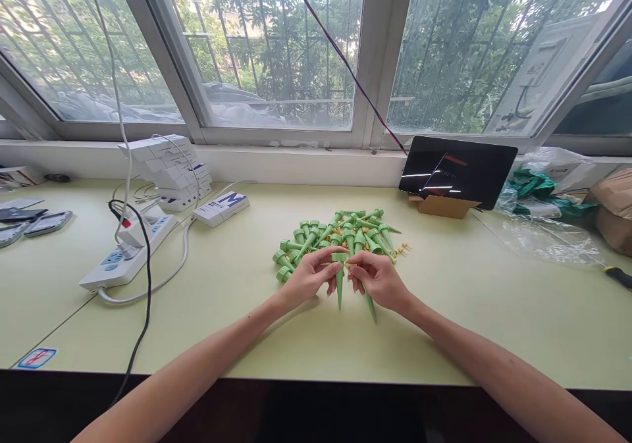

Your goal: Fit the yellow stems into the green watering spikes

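Between the thumb and fingers of my left hand (pixel 312 273) is a green plastic watering spike (pixel 340 288), its ribbed cap up and its tip pointing down. My right hand (pixel 378 278) is closed in a pinch beside the cap, on a small yellow piece (pixel 348 265) mostly covered by the fingertips. A second green spike (pixel 370 308) shows below my right hand; whether the hand touches it I cannot tell. Just beyond both hands lies a heap of similar green spikes (pixel 311 239), with small yellow pieces (pixel 403 249) scattered at its right side.
On the left stand a white power strip (pixel 123 252) with cables, a small white box (pixel 221 208) and stacked white boxes (pixel 172 170). A tablet (pixel 457 170) leans at the back right on a cardboard stand (pixel 444 207). Plastic bags (pixel 553 235) and a dark-handled tool (pixel 618 276) lie farther right.
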`<state>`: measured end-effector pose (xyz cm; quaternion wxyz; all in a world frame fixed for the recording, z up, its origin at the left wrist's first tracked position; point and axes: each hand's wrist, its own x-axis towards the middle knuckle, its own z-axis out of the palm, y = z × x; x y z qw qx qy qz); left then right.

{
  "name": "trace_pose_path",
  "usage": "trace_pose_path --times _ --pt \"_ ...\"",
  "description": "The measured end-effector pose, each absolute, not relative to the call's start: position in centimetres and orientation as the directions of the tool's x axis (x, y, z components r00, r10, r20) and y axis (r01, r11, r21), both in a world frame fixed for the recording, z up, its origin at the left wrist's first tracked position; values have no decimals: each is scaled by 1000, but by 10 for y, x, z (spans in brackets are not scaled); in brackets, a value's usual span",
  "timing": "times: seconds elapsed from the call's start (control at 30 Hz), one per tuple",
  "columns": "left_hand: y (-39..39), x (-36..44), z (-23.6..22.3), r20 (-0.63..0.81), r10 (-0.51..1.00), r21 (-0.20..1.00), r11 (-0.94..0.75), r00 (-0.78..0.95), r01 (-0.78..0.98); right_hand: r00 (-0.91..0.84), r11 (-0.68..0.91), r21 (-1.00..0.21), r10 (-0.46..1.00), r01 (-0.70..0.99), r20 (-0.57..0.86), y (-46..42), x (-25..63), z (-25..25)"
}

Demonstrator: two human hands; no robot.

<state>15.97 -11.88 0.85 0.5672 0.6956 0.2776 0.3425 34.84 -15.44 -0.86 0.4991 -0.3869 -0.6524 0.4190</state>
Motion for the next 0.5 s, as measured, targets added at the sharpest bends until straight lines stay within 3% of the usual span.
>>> trace_pose_path --times 0.13,0.33,0.5 --pt "-118 159 7 158 772 981 -194 616 -8 -200 353 -930 923 104 329 -154 348 -8" --pt "-119 158 2 235 774 950 -312 588 31 -220 279 -960 936 -14 276 -152 349 -11" --pt "-119 159 6 186 772 969 -247 607 18 -217 315 -947 930 56 297 -154 348 -10"
